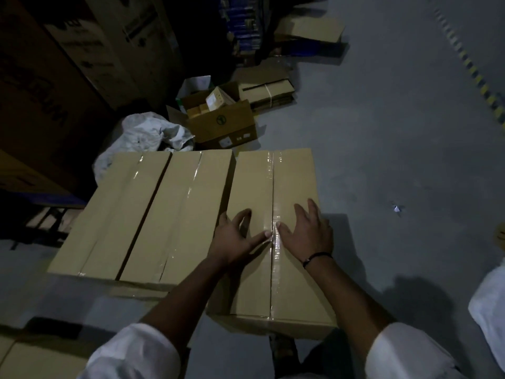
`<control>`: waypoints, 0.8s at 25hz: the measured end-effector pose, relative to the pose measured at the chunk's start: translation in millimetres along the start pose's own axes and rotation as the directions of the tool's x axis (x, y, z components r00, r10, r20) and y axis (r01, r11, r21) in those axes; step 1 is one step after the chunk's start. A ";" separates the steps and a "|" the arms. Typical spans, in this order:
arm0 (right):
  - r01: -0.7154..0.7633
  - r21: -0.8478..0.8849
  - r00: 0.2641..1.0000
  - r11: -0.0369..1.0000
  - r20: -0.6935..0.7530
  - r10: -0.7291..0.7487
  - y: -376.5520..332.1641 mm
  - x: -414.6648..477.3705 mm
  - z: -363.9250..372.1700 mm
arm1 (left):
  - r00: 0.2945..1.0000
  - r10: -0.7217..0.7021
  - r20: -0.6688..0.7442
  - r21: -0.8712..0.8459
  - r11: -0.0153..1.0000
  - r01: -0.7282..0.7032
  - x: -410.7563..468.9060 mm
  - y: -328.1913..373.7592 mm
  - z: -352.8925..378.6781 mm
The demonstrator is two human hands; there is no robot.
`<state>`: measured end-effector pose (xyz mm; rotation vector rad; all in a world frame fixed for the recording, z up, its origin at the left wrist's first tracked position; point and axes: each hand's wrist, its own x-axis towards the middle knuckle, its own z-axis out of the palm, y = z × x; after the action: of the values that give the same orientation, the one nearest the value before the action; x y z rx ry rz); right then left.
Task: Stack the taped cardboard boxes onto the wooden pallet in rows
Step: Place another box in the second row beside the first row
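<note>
White rolled sleeves (131, 351); black wristband (317, 257), right wrist.

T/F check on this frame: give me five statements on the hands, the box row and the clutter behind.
1. The left hand and right hand both rest on top of the rightmost taped box. True.
2. The left hand holds a tape roll. False: it holds nothing, fingers spread on the box.
3. The middle box and left box are taped along their tops too. True.
4. The open box behind the row is empty. False: small cartons sit inside.
5. The dark wristband is on the left wrist. False: right wrist.
</note>
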<state>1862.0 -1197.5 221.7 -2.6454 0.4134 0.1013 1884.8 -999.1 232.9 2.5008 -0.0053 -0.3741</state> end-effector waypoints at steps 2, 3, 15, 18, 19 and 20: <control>0.034 -0.008 0.999 0.999 -0.033 -0.034 -18.7 -12.6 -21.3 | 0.997 0.007 -0.075 -0.033 0.999 -0.010 -22.0 4.1 -16.1; 0.063 -0.021 0.996 0.998 -0.054 -0.064 -28.8 -21.9 -32.3 | 0.993 0.017 -0.114 -0.053 0.998 -0.023 -35.2 5.1 -25.7; 0.459 -0.114 0.830 0.881 -0.299 -0.471 -138.3 -186.2 -118.8 | 0.801 -0.015 -0.598 -0.169 0.980 -0.108 -249.4 -13.3 -125.8; 0.570 -0.082 0.765 0.818 -0.311 -0.564 -164.3 -234.2 -106.6 | 0.717 -0.070 -0.694 -0.151 0.987 -0.050 -312.3 -36.6 -139.9; 0.606 -0.062 0.744 0.793 -0.308 -0.592 -172.2 -252.0 -99.8 | 0.692 -0.083 -0.718 -0.138 0.990 -0.025 -334.0 -46.9 -142.4; 0.639 -0.039 0.726 0.768 -0.299 -0.619 -179.7 -270.0 -92.4 | 0.670 -0.099 -0.736 -0.131 0.991 0.001 -356.2 -58.5 -143.4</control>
<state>1660.0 -1013.1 418.9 -2.5824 -0.4144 -0.5252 1576.4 -838.2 405.4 2.3527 0.4052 0.6423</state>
